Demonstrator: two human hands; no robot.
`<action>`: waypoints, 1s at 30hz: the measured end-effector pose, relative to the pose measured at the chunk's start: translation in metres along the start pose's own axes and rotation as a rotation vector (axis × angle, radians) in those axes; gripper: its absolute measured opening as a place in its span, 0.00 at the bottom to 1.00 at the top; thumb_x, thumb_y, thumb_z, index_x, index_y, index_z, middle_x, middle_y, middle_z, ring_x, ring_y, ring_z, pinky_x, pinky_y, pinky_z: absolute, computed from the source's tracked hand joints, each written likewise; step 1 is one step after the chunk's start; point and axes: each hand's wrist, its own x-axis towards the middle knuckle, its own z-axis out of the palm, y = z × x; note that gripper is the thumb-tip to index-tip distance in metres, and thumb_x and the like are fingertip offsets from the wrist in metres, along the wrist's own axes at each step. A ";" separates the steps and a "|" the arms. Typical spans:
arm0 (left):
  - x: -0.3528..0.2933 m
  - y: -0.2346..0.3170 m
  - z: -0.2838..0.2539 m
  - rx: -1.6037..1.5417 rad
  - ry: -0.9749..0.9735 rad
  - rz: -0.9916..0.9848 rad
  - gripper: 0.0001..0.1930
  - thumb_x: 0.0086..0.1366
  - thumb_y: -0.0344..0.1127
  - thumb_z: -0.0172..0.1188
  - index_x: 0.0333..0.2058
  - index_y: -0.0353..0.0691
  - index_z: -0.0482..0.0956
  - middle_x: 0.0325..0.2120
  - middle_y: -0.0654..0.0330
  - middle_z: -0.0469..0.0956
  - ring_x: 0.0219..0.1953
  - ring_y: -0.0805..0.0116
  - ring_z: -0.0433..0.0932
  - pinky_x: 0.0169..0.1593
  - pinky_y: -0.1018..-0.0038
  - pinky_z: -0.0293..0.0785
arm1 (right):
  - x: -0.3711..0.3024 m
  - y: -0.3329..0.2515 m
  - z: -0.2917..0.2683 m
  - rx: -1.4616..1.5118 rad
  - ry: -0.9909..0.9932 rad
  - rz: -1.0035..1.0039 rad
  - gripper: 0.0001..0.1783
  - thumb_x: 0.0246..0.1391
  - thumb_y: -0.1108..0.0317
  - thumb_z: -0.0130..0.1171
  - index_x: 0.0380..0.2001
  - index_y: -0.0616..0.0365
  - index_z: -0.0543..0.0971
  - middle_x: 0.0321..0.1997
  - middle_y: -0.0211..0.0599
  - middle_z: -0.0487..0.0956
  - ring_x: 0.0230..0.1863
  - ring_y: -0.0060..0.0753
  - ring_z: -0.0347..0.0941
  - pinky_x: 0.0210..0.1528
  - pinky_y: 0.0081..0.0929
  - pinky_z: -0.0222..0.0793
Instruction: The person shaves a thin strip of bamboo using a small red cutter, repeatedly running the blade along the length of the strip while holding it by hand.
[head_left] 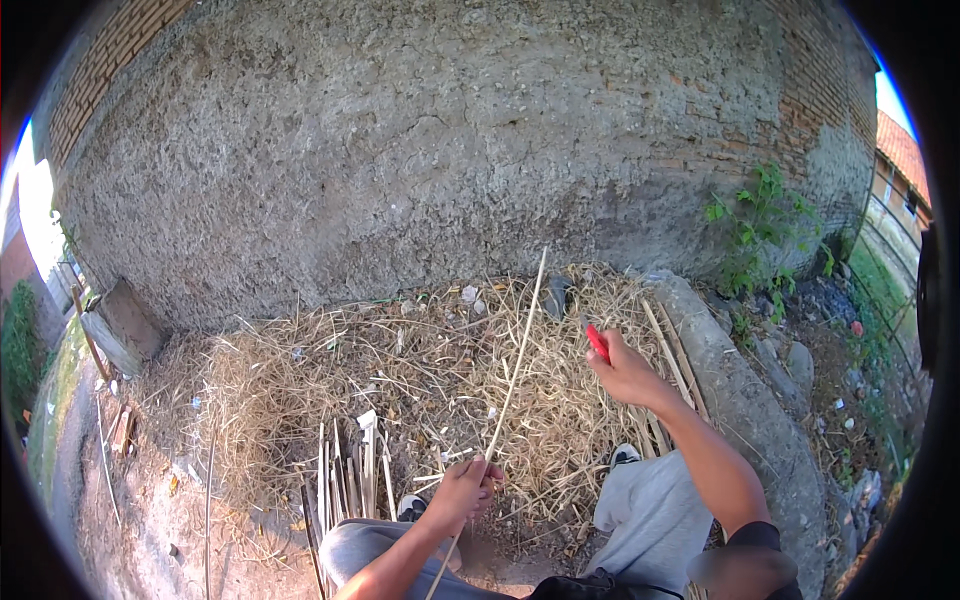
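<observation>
My left hand (463,496) is closed around a long, thin, pale strip (514,375) that looks like split bamboo. The strip slants from beside my lap up and away toward the wall. Off to the right, my right hand (630,372) grips a knife by its red handle (597,343). Its short blade points away from me and stays apart from the strip. Beneath both hands lies a thick spread of straw-like shavings (560,410). A bundle of split strips (352,470) lies by my left knee.
A rough grey wall (450,150) rises directly ahead. More strips (678,355) lie along a concrete ledge (740,400) on the right. A leafy green plant (765,225) grows at the wall's right. A concrete block (125,325) stands at the left. My shoes (625,455) rest among the shavings.
</observation>
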 end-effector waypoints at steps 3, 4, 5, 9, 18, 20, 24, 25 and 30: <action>0.007 0.001 -0.002 -0.072 0.041 0.022 0.20 0.77 0.44 0.37 0.35 0.33 0.70 0.14 0.70 0.57 0.12 0.80 0.53 0.14 0.79 0.49 | -0.021 -0.011 0.035 -0.065 -0.262 0.004 0.25 0.68 0.54 0.44 0.55 0.65 0.59 0.37 0.49 0.77 0.35 0.39 0.76 0.40 0.40 0.69; 0.010 0.002 0.001 -0.094 0.030 0.044 0.19 0.77 0.44 0.37 0.35 0.34 0.70 0.15 0.70 0.57 0.12 0.81 0.53 0.14 0.79 0.49 | -0.021 0.008 0.058 0.030 -0.187 -0.134 0.24 0.68 0.56 0.44 0.55 0.65 0.60 0.36 0.50 0.77 0.35 0.39 0.76 0.39 0.40 0.70; 0.012 0.003 0.004 -0.060 0.026 0.037 0.19 0.77 0.44 0.38 0.35 0.35 0.70 0.15 0.70 0.57 0.12 0.81 0.54 0.14 0.79 0.50 | -0.022 0.019 0.073 0.126 -0.112 -0.274 0.23 0.68 0.57 0.45 0.54 0.65 0.61 0.36 0.51 0.77 0.34 0.40 0.77 0.39 0.40 0.70; 0.013 0.004 0.004 -0.009 0.025 0.083 0.19 0.77 0.45 0.39 0.35 0.35 0.70 0.15 0.70 0.58 0.13 0.81 0.55 0.16 0.80 0.50 | -0.029 0.004 0.101 0.268 -0.157 -0.346 0.18 0.65 0.62 0.53 0.51 0.62 0.69 0.37 0.44 0.80 0.36 0.33 0.78 0.39 0.31 0.72; 0.015 0.004 0.006 0.034 0.084 0.105 0.19 0.77 0.43 0.37 0.37 0.33 0.71 0.15 0.69 0.59 0.13 0.81 0.55 0.15 0.79 0.50 | -0.044 0.003 0.103 0.139 0.049 -0.667 0.16 0.57 0.53 0.61 0.38 0.54 0.84 0.31 0.36 0.84 0.27 0.34 0.80 0.29 0.29 0.75; 0.014 0.004 0.011 0.048 0.099 0.135 0.19 0.77 0.42 0.37 0.39 0.33 0.71 0.15 0.70 0.59 0.13 0.81 0.55 0.15 0.79 0.49 | -0.047 0.003 0.102 0.067 0.131 -0.694 0.15 0.56 0.53 0.63 0.35 0.53 0.85 0.29 0.34 0.83 0.24 0.34 0.79 0.25 0.29 0.74; 0.014 0.002 0.014 0.088 0.129 0.190 0.19 0.77 0.43 0.38 0.38 0.32 0.72 0.14 0.69 0.60 0.12 0.82 0.55 0.15 0.79 0.50 | -0.049 0.003 0.102 0.038 0.158 -0.686 0.14 0.53 0.55 0.67 0.32 0.56 0.86 0.24 0.32 0.80 0.19 0.32 0.75 0.21 0.27 0.69; 0.015 0.001 0.015 0.090 0.125 0.188 0.19 0.77 0.43 0.38 0.38 0.32 0.72 0.14 0.69 0.60 0.12 0.82 0.55 0.15 0.79 0.50 | -0.049 0.005 0.103 0.017 0.178 -0.698 0.14 0.53 0.55 0.67 0.31 0.56 0.86 0.23 0.32 0.80 0.19 0.32 0.75 0.20 0.28 0.69; 0.020 -0.006 0.016 0.159 0.136 0.202 0.19 0.77 0.43 0.38 0.38 0.33 0.72 0.14 0.68 0.62 0.12 0.81 0.57 0.15 0.79 0.52 | -0.050 0.009 0.102 -0.008 0.190 -0.699 0.14 0.52 0.56 0.68 0.27 0.56 0.85 0.22 0.31 0.79 0.17 0.32 0.74 0.18 0.28 0.68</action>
